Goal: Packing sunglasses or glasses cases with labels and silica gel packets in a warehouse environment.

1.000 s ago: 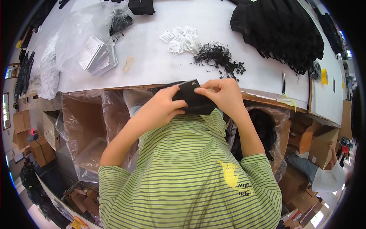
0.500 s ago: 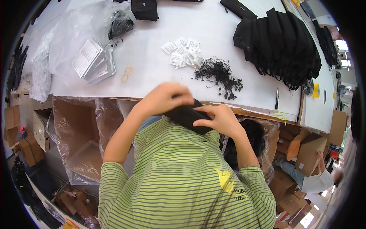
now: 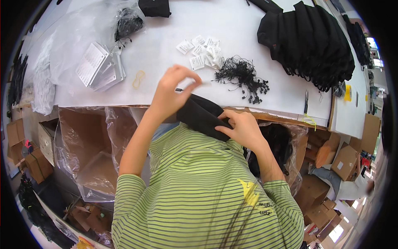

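A black fabric pouch (image 3: 202,115) lies against my front at the table's edge. My right hand (image 3: 241,128) pinches its right end between thumb and fingers. My left hand (image 3: 174,89) is raised just above the pouch's left end, thumb and forefinger brought together. A small black tip shows beside its palm; whatever the fingertips hold is too small and blurred to name. Ahead of my hands lie a tangle of black tag cords (image 3: 243,76) and a loose pile of small white printed labels (image 3: 203,50).
At the right stands a row of black pouches (image 3: 304,43). White cards (image 3: 101,66), clear plastic bags (image 3: 74,50) and a yellow rubber band (image 3: 138,79) lie at the left. Snips (image 3: 306,101) rest near the right edge. A plastic-lined carton (image 3: 89,145) stands below; another person (image 3: 352,186) is at the far right.
My left hand has lifted off the pouch and moved up and left. My right hand keeps its grip on the pouch, which now shows more of its left end.
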